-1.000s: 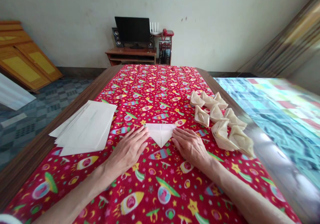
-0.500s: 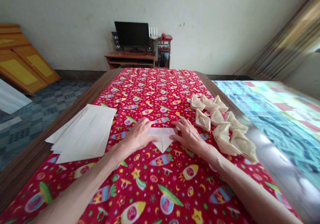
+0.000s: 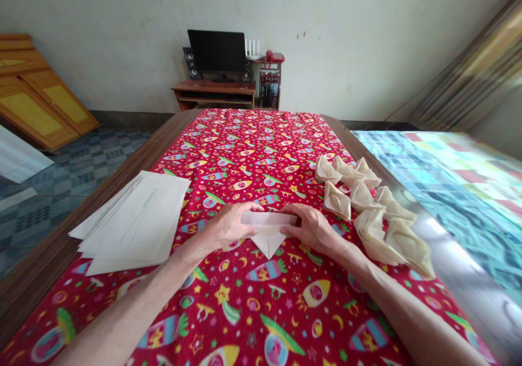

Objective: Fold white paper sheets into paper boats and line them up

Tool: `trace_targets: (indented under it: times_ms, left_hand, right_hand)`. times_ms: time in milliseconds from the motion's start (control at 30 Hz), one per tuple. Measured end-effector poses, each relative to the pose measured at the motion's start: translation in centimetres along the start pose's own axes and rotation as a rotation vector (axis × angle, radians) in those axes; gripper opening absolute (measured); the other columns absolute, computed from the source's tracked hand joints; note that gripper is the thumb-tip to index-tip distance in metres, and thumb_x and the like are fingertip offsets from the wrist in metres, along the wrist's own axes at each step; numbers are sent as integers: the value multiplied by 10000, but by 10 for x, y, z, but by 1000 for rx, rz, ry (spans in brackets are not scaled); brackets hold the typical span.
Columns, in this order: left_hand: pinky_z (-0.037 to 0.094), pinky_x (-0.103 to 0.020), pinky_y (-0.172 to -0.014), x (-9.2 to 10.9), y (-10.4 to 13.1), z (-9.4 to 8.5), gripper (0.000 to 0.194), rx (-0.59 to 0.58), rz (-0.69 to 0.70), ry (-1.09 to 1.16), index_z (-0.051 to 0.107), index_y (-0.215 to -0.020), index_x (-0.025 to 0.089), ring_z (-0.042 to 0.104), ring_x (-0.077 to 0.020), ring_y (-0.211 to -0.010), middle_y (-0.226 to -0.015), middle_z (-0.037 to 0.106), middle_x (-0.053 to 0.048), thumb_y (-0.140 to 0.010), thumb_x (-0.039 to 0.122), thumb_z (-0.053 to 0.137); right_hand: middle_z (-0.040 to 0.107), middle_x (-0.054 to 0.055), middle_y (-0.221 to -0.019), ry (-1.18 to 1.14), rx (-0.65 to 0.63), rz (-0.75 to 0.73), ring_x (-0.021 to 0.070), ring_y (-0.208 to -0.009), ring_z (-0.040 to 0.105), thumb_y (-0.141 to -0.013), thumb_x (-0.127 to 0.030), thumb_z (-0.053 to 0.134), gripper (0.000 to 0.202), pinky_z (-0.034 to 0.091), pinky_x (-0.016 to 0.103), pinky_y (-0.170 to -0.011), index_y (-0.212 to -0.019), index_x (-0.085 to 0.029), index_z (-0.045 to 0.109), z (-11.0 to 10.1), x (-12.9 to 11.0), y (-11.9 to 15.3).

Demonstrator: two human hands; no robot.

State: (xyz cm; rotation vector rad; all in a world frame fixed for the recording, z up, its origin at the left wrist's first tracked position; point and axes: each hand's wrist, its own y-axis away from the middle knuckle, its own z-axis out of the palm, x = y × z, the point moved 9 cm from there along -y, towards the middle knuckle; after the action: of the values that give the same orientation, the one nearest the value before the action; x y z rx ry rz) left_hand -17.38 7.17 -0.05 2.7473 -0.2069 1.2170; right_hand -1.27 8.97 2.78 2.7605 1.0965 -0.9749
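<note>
A white sheet of paper (image 3: 267, 234), folded to a point towards me, lies at the middle of the red patterned cloth. My left hand (image 3: 234, 223) grips its left end, thumb on the near side and fingers at the far edge. At the right end my right hand (image 3: 312, 225) pinches it the same way. The paper's top strip stands partly raised between the two hands. To the right sit several folded paper boats (image 3: 362, 192) in cream paper, grouped in rows. On the left rests a fanned stack of flat white paper sheets (image 3: 136, 219).
The red cloth (image 3: 240, 154) with rockets and stars covers a brown wooden table (image 3: 163, 137). Beyond its far end stands a desk (image 3: 216, 88) with a monitor (image 3: 216, 50), speakers and a red telephone (image 3: 274, 57). A bed (image 3: 428, 165) is at the right, a wooden cabinet (image 3: 44, 99) at the left.
The far edge of the folded paper has been lifted into a raised strip, with fingers now behind it. The view has shifted slightly.
</note>
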Motion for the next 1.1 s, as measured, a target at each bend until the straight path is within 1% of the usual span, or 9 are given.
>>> trace_targets:
  times_ms: [133, 233, 300, 367, 467, 533, 667, 833, 1100]
  left_hand:
    - [477, -219, -578, 12, 5, -5, 401, 60, 72, -27, 634, -1066, 248, 631, -143, -647, -800, 700, 38, -673, 181, 677]
    - [500, -256, -751, 39, 14, -17, 366, 173, 234, -100, 631, -1062, 252, 654, -163, -841, -994, 699, 13, -717, 134, 659]
    - [486, -274, -818, 57, 22, -25, 339, 253, 337, -168, 629, -1039, 241, 641, -167, -913, -1029, 689, 4, -732, 101, 654]
    - [481, -283, -803, 72, 30, -33, 246, 339, 423, -248, 634, -957, 222, 634, -164, -878, -945, 695, 5, -749, 92, 650]
    - [456, -304, -763, 90, 44, -42, 82, 478, 527, -391, 619, -819, 204, 603, -169, -808, -815, 673, 5, -802, 125, 612]
    - [431, -325, -757, 96, 50, -42, 98, 526, 560, -502, 603, -795, 197, 583, -180, -813, -802, 658, -3, -829, 116, 561]
    - [399, -353, -732, 87, 50, -27, 174, 446, 531, -690, 590, -823, 181, 552, -201, -833, -812, 630, -19, -845, 62, 465]
    - [409, -362, -763, 58, 48, -3, 164, 282, 444, -718, 599, -873, 187, 543, -207, -863, -869, 623, -27, -857, 78, 478]
    - [432, -366, -814, 50, 68, 0, 143, 309, 474, -620, 613, -973, 185, 558, -199, -920, -1007, 644, -23, -887, 142, 507]
  right_hand:
    - [603, -34, -657, -102, -46, 23, 107, -588, 535, -769, -185, 570, 80, 381, 205, -524, -743, -193, 645, -2, -1, 1]
    - [607, -23, -693, -102, -25, 4, 112, -612, 538, -770, -176, 566, 74, 385, 213, -544, -724, -183, 623, -11, -7, 3]
    - [598, -22, -679, -82, -24, -25, 113, -597, 530, -796, -196, 559, 83, 376, 218, -534, -732, -187, 611, -16, -15, 4]
    - [594, -10, -685, -28, 45, -87, 125, -619, 531, -835, -219, 537, 106, 385, 232, -555, -756, -191, 601, -28, -26, 5]
    - [606, 36, -776, 161, 232, -250, 161, -733, 524, -892, -220, 484, 139, 405, 280, -659, -800, -189, 585, -46, -50, 12]
    - [612, 55, -822, 337, 278, -349, 175, -755, 495, -917, -206, 445, 169, 390, 307, -678, -817, -186, 579, -43, -63, 17]
    - [603, 68, -844, 578, 219, -442, 187, -750, 449, -926, -175, 423, 183, 361, 325, -658, -841, -168, 584, -17, -67, 23]
    - [572, 77, -847, 583, 69, -430, 191, -789, 443, -926, -150, 414, 195, 387, 328, -726, -800, -151, 563, 12, -55, 29]
    - [576, 71, -820, 430, 37, -357, 167, -773, 476, -946, -158, 384, 255, 425, 293, -715, -802, -150, 594, 9, -48, 34]
